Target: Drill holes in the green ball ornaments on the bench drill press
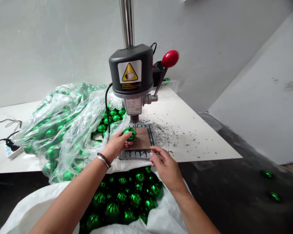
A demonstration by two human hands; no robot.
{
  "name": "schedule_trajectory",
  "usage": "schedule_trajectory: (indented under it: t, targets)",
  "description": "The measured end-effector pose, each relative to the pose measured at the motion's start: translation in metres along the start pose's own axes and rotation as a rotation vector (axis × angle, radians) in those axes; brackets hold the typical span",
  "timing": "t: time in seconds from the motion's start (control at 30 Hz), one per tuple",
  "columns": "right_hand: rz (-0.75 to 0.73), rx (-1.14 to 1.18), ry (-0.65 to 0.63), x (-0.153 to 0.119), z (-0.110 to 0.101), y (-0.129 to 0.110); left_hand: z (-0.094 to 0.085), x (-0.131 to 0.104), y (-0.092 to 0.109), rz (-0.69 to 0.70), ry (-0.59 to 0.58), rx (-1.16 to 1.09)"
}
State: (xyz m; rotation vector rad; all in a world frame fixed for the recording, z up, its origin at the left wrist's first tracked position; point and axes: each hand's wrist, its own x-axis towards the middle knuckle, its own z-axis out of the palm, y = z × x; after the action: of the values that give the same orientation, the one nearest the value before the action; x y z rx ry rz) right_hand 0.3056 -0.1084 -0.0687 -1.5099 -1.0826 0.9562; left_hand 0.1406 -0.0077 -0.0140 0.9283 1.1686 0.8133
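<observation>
- Far left of the table point(210, 148): a power strip point(14, 152), with black cords point(0, 140) running to it.
- Left: clear bags point(70, 122) lie heaped on the table, filled with shiny green balls.
- Left of the drill press: more green balls point(116, 118) sit in an open bag, beside a black cable point(106, 105).
- Near left to centre: a white sack point(39, 198) lies open below the table's near edge, with many green balls point(122, 196) inside.
- Centre: the left hand point(117, 143), two bracelets point(104, 160) at its wrist, pinches the held ball point(130, 134), thumb on top and fingers curled at its side and below. The ball is over the left part of the brown board point(143, 138), just below the chuck point(134, 119).
- Centre: the drill press point(132, 70) bears a yellow warning label point(130, 72); its lever, on the right, ends in a red knob point(170, 58). The board lies on the grey slotted base point(136, 155).
- Right of centre: the right hand point(164, 164) is at the board's near right corner, fingers bent, thumb and index tips close together; whether they pinch anything cannot be told.
- Right: dark shavings point(171, 130) are scattered over the table.
- Far right: two green balls point(274, 196) lie on the dark floor point(224, 191).
</observation>
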Motion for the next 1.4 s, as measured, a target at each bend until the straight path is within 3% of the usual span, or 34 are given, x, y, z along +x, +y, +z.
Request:
schedule_trajectory:
  t: [0.23, 0.5, 0.73, 0.93, 1.17, 1.3, 1.4]
  targets:
    - [0.044, 0.021, -0.020, -0.001, -0.006, 0.003, 0.004, 0.009, -0.006, 0.072, -0.021, 0.238]
    - [0.073, 0.010, -0.035, -0.004, -0.012, 0.003, 0.013, 0.013, -0.003, 0.163, 0.090, 0.579]
    - [0.093, -0.025, -0.044, -0.004, -0.016, 0.010, 0.009, 0.013, -0.001, 0.306, 0.151, 0.843]
    - [0.079, -0.077, -0.058, -0.004, -0.019, 0.008, 0.009, 0.013, -0.004, 0.334, 0.066, 0.867]
    - [-0.070, -0.181, -0.005, 0.012, -0.049, -0.030, 0.012, 0.010, -0.010, 0.379, 0.051, 0.768]
    - [-0.216, -0.207, 0.153, 0.042, -0.076, -0.069, 0.012, 0.009, -0.012, 0.387, 0.044, 0.726]
    - [-0.353, -0.215, 0.332, 0.063, -0.089, -0.116, 0.013, 0.009, -0.014, 0.407, 0.044, 0.689]
